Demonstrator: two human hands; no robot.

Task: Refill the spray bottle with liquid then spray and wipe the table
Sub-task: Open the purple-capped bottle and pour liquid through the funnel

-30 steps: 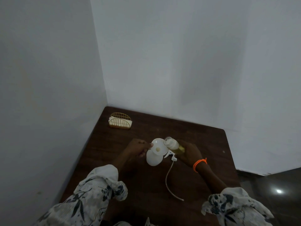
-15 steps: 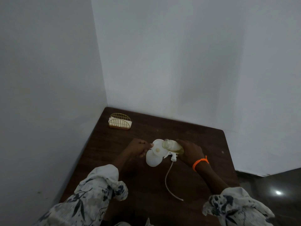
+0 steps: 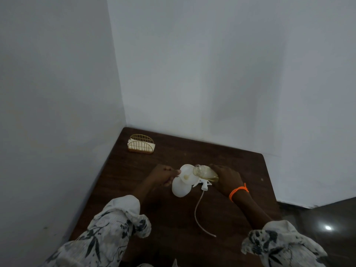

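Jar (image 3: pixel 205 172) now tipped lower over funnel (image 3: pixel 187 174); right hand (image 3: pixel 227 180) grips jar, left hand (image 3: pixel 163 175) pinches funnel atop bottle (image 3: pixel 180 187).

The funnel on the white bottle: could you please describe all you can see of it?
The funnel is white, seemingly plastic, with a wide round bowl. It sits in the neck of the white bottle, mid-table. The left hand pinches its rim. The right hand tilts a clear jar of yellowish liquid over it.

A dark wooden table (image 3: pixel 167 224) in the corner carries a gold wire holder (image 3: pixel 141 145), a white spray bottle (image 3: pixel 180 187) and, beside it, seemingly its loose sprayer head (image 3: pixel 204 185).
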